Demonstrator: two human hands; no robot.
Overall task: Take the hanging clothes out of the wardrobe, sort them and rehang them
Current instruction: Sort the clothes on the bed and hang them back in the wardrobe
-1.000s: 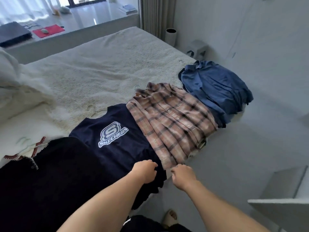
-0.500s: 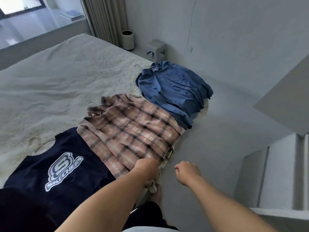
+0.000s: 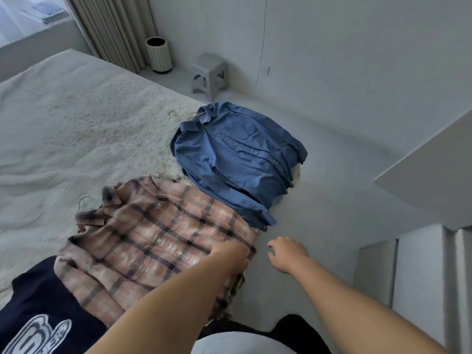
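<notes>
Your arms are bare all the way up, no sleeves, no watch or rings on your left hand [image 3: 231, 252] or right hand [image 3: 287, 254]. Pale top and dark bottoms show below.

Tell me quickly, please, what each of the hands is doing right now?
Left hand: on the plaid shirt at its lower edge; grip cannot be told.
Right hand: open, holding nothing, off the bed's edge.
</notes>
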